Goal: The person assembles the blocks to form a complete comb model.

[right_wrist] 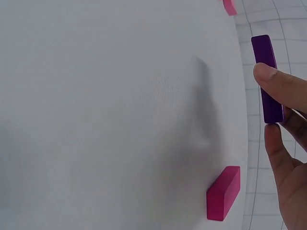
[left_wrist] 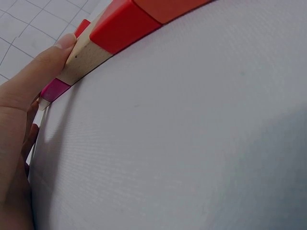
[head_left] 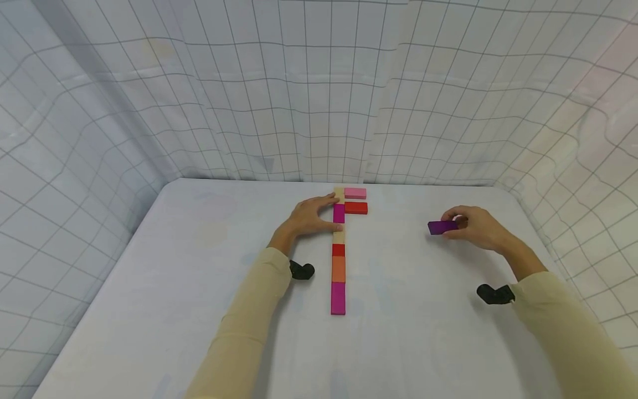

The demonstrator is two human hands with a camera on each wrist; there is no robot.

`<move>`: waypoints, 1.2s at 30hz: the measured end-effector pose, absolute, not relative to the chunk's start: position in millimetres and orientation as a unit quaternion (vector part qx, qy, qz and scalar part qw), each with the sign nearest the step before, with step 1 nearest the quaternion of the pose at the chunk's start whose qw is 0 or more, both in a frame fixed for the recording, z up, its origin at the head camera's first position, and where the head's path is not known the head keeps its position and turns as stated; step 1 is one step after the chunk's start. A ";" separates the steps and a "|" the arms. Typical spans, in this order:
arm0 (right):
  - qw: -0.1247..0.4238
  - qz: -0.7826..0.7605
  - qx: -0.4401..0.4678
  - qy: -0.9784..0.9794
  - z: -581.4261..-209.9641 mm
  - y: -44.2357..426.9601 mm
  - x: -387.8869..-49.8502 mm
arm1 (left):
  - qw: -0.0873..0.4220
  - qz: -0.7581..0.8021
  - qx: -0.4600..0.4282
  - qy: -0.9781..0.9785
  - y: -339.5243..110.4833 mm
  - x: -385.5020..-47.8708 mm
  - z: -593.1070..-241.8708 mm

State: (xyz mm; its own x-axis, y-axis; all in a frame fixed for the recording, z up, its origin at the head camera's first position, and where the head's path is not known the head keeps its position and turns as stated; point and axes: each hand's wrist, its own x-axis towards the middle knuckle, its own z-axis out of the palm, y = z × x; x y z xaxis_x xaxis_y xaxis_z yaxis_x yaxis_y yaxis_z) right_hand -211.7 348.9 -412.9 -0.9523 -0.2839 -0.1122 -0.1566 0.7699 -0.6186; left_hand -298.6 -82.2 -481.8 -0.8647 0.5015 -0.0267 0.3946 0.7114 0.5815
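Note:
A straight row of coloured blocks runs away from me: a magenta block (head_left: pixel 338 299) nearest, then orange (head_left: pixel 338 269), red (head_left: pixel 338 250), plain wood (head_left: pixel 339 237), magenta (head_left: pixel 339 214) and plain wood (head_left: pixel 340 191). My left hand (head_left: pixel 310 216) lies along the row's far part, its thumb on the nearer wooden block (left_wrist: pixel 88 57) and its fingertips at the farther one. To the right, my right hand (head_left: pixel 473 226) pinches a purple block (right_wrist: pixel 266 91) between thumb and fingers, raised over the table. The other fingers of the left hand are partly hidden.
A pink block (head_left: pixel 355 193) and a red block (head_left: pixel 356 208) lie crosswise against the row's right side at the far end. Another pink block (right_wrist: pixel 223 194) is on the white table (head_left: pixel 399 332) in the right wrist view. Gridded white curtains (head_left: pixel 309 111) surround the table.

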 end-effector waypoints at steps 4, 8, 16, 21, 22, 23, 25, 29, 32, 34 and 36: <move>0.101 -0.323 -0.125 0.933 -413.0 334.0 -216.4 | 0.092 0.291 0.244 0.921 -81.9 -298.2 -480.8; 0.099 -0.332 -0.132 0.929 -415.4 320.1 -222.0 | 0.095 0.294 0.241 0.920 -82.3 -297.5 -480.0; 0.093 -0.353 -0.138 0.921 -428.8 291.9 -232.3 | 0.100 0.299 0.235 0.919 -82.8 -296.7 -479.9; 0.094 -0.355 -0.143 0.919 -436.7 274.3 -236.2 | 0.099 0.301 0.238 0.918 -81.9 -296.7 -479.6; 0.095 -0.357 -0.145 0.918 -437.9 270.8 -237.0 | 0.098 0.300 0.238 0.918 -81.7 -296.6 -479.6; 0.095 -0.358 -0.147 0.917 -438.8 267.1 -237.6 | 0.097 0.300 0.238 0.919 -81.5 -296.4 -479.7; 0.098 -0.359 -0.151 0.916 -440.1 260.6 -238.8 | 0.096 0.298 0.238 0.919 -81.2 -295.8 -479.4; 0.099 -0.358 -0.160 0.915 -442.5 248.6 -241.3 | 0.098 0.297 0.234 0.921 -81.4 -295.3 -480.3; 0.095 -0.360 -0.166 0.913 -444.4 240.0 -242.4 | 0.099 0.298 0.231 0.921 -81.1 -295.3 -481.2; 0.091 -0.362 -0.169 0.912 -446.1 234.0 -243.3 | 0.099 0.299 0.230 0.921 -80.6 -295.1 -481.0; 0.090 -0.363 -0.168 0.912 -447.6 228.0 -244.0 | 0.097 0.300 0.231 0.920 -80.1 -295.1 -480.7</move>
State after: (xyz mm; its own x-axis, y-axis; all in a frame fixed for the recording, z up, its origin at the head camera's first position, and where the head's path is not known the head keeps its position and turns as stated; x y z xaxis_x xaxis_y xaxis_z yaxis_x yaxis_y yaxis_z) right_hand -244.0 228.0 -447.6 -0.9270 -0.3725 -0.0427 -0.2416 0.6805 -0.6918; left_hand -295.1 -80.1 -480.7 -0.8748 0.4828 -0.0404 0.3660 0.7131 0.5979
